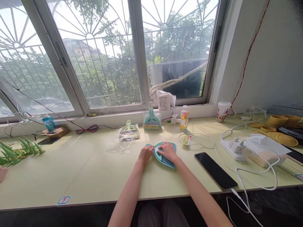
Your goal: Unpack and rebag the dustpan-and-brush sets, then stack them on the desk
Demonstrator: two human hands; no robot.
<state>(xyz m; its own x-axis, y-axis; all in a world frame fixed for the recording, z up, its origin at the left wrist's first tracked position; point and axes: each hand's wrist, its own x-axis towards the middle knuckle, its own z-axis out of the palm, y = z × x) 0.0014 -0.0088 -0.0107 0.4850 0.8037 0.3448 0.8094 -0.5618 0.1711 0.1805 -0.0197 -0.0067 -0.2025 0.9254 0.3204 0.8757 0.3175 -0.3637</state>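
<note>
A teal mini dustpan with a small brush nested in it (165, 160) lies on the table in front of me, its handle pointing left. My left hand (146, 154) is closed at the handle end, its fingertips partly hidden. Over the body of the set, my right hand (167, 151) curls its fingers and grips it from above. Farther back, a packaged green dustpan set (129, 130) and a packaged teal dustpan set (151, 121) stand near the sill. Crumpled clear plastic wrap (121, 146) is left of my hands, and a colourful card label (187, 140) lies to their right.
A charging phone (216, 170) and a white power strip (234, 149) with loose cables are at the right. A juice bottle (184, 118) and a cup (223, 112) stand at the back. Green spiky plant-like pieces (21, 151) lie left, near another person's hand (2, 173).
</note>
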